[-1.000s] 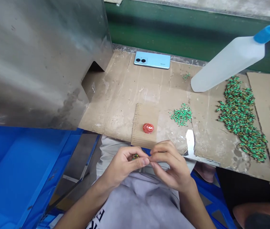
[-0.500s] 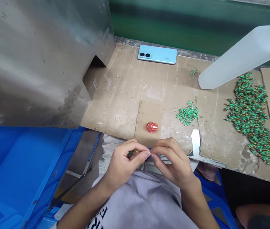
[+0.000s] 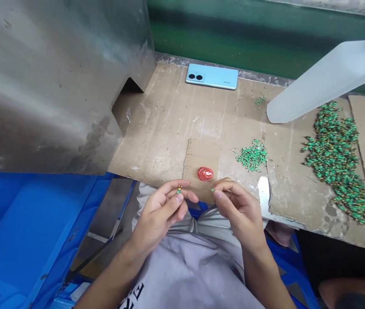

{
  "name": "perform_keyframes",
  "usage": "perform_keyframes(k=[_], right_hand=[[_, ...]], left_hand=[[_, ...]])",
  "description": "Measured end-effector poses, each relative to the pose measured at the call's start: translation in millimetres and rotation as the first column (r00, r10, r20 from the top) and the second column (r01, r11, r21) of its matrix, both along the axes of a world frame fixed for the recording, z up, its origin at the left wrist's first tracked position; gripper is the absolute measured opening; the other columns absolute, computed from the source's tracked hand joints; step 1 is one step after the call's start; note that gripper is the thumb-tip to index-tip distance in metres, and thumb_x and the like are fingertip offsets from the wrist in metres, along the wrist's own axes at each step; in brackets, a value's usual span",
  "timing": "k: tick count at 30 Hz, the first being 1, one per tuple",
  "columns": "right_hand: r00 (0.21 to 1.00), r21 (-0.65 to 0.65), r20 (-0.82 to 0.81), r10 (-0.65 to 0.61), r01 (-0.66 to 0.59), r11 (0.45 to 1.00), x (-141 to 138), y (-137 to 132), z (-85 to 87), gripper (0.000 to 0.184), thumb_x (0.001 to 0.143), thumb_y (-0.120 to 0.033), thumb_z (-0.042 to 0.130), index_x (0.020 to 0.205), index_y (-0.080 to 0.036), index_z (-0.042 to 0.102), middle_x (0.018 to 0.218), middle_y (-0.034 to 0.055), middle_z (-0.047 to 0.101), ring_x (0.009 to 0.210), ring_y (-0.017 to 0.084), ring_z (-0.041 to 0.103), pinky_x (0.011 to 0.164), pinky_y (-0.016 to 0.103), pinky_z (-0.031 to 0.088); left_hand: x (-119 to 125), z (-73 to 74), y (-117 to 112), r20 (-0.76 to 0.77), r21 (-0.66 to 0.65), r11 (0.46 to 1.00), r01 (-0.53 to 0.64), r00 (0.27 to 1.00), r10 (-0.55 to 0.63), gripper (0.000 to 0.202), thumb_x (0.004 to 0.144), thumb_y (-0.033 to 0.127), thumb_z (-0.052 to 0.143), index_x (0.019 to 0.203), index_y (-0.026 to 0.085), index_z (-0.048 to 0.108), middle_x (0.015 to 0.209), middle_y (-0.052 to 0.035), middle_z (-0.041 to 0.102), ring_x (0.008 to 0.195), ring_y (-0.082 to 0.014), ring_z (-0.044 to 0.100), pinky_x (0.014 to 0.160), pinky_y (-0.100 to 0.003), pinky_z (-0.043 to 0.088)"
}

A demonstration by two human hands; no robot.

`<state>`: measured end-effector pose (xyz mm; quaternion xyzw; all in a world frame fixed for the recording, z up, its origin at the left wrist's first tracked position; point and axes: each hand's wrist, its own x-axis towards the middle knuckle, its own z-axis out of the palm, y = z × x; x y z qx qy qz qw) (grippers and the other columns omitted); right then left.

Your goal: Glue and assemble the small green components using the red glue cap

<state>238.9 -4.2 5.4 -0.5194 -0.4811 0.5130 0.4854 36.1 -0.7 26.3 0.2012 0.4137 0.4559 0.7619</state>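
The person's 2 hands are held apart, just in front of the bench edge and above the lap. The left hand (image 3: 159, 210) pinches a tiny green and yellow piece (image 3: 179, 189) at its fingertips, and the right hand (image 3: 238, 210) pinches a second tiny green piece (image 3: 212, 189) in the same way. Pieces this small seem to call for a fingertip grip, and holding them up over the grey shirt (image 3: 185, 270) appears to keep them in plain view.

Just beyond the hands, a round red object (image 3: 205, 174) sits on a cardboard patch (image 3: 195, 159). A small heap of green pieces (image 3: 251, 155) lies to its right, and a much larger heap (image 3: 333, 159) lies further right, both within easy reach on the cardboard sheet (image 3: 156, 128) covering the bench. The cardboard probably stops such small pieces from rolling away. A white plastic paddle (image 3: 324, 81) with a blue handle reaches in above the large heap. A phone (image 3: 212, 76) lies near the back edge, a steel hood (image 3: 50, 86) looms to the left, and a blue crate (image 3: 24, 227) sits below it.
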Motion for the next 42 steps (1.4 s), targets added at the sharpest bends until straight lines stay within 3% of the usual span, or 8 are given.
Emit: perform_keyframes(k=[7, 11, 16, 20, 27, 33, 38, 42], right_hand=[[0.901, 0.214, 0.397, -0.177, 0.097, 0.972, 4.2, 14.9, -10.0, 0.011, 0.106, -0.021, 0.068, 0.096, -0.024, 0.073, 0.085, -0.0013, 0.062, 0.065, 0.013, 0.054, 0.057, 0.026, 0.043], [0.851, 0.27, 0.488, -0.194, 0.064, 0.961, 3.2, 21.8, -9.4, 0.012, 0.104, -0.019, 0.068, 0.093, -0.023, 0.072, 0.081, -0.0025, 0.06, 0.06, 0.012, 0.052, 0.054, 0.026, 0.041], [0.825, 0.27, 0.538, -0.175, 0.028, 0.962, 5.0, 23.8, -10.2, 0.012, 0.104, -0.019, 0.069, 0.094, -0.022, 0.072, 0.08, -0.0027, 0.059, 0.058, 0.012, 0.049, 0.054, 0.027, 0.042], [0.82, 0.276, 0.55, -0.157, -0.002, 0.961, 6.3, 23.9, -10.8, 0.011, 0.105, -0.019, 0.067, 0.096, -0.023, 0.072, 0.08, -0.002, 0.06, 0.057, 0.012, 0.05, 0.053, 0.027, 0.042], [0.813, 0.311, 0.559, -0.162, -0.024, 0.95, 4.3, 24.5, -8.5, 0.012, 0.104, -0.015, 0.067, 0.096, -0.023, 0.07, 0.081, -0.0027, 0.06, 0.056, 0.012, 0.049, 0.053, 0.027, 0.043], [0.803, 0.32, 0.576, -0.155, -0.047, 0.946, 4.6, 24.5, -8.6, 0.013, 0.104, -0.014, 0.067, 0.096, -0.024, 0.069, 0.08, -0.0029, 0.059, 0.056, 0.012, 0.049, 0.053, 0.027, 0.043], [0.806, 0.332, 0.574, -0.147, -0.065, 0.941, 4.1, 24.9, -7.9, 0.014, 0.104, -0.013, 0.067, 0.095, -0.023, 0.068, 0.081, -0.0032, 0.059, 0.056, 0.011, 0.048, 0.053, 0.026, 0.042], [0.807, 0.327, 0.576, -0.134, -0.078, 0.942, 3.8, 25.0, -6.8, 0.014, 0.103, -0.013, 0.067, 0.094, -0.023, 0.068, 0.08, -0.0032, 0.06, 0.056, 0.011, 0.048, 0.052, 0.027, 0.042]], left_hand=[[-3.3, -3.2, -1.2, -0.006, -0.035, 0.999, 0.011, 1.0, -0.011, 0.027, 0.086, 0.039, 0.096, 0.093, 0.015, 0.084, 0.088, -0.0107, 0.084, 0.054, -0.0045, 0.052, 0.05, -0.016, 0.032], [-6.0, -5.5, -3.0, -0.064, -0.026, 1.0, 0.009, 0.998, -0.01, 0.034, 0.083, 0.045, 0.099, 0.097, 0.016, 0.087, 0.073, -0.0041, 0.076, 0.052, -0.0036, 0.049, 0.049, -0.015, 0.031], [-6.2, -6.2, -3.4, -0.008, -0.003, 1.0, -0.012, 1.0, 0.012, 0.032, 0.088, 0.044, 0.095, 0.102, 0.021, 0.079, 0.059, 0.0037, 0.068, 0.043, -0.0014, 0.033, 0.045, -0.015, 0.022], [-6.1, -6.9, -2.6, -0.05, 0.016, 0.999, -0.03, 0.998, 0.031, 0.036, 0.088, 0.049, 0.094, 0.086, 0.016, 0.078, 0.059, 0.0016, 0.068, 0.043, -0.0002, 0.032, 0.044, -0.015, 0.02], [-8.2, -9.0, -5.2, -0.117, 0.019, 1.0, 0.0, 0.993, 0.003, 0.034, 0.086, 0.045, 0.096, 0.104, 0.018, 0.088, 0.072, -0.0026, 0.074, 0.047, -0.0014, 0.034, 0.046, -0.019, 0.022], [-8.4, -14.0, -7.1, -0.203, 0.102, 0.995, 0.022, 0.979, -0.001, 0.035, 0.093, 0.054, 0.088, 0.096, 0.02, 0.09, 0.06, 0.0047, 0.05, 0.049, -0.0036, 0.03, 0.047, -0.022, 0.019], [-8.8, -17.0, -7.3, -0.273, 0.141, 0.989, 0.037, 0.962, 0.003, 0.037, 0.092, 0.056, 0.088, 0.092, 0.019, 0.089, 0.088, -0.004, 0.072, 0.049, -0.0016, 0.031, 0.046, -0.024, 0.019], [-9.6, -18.2, -7.3, -0.302, 0.11, 0.992, 0.061, 0.953, -0.025, 0.042, 0.09, 0.06, 0.089, 0.099, 0.018, 0.089, 0.081, -0.0052, 0.076, 0.048, -0.0026, 0.03, 0.045, -0.023, 0.02]])
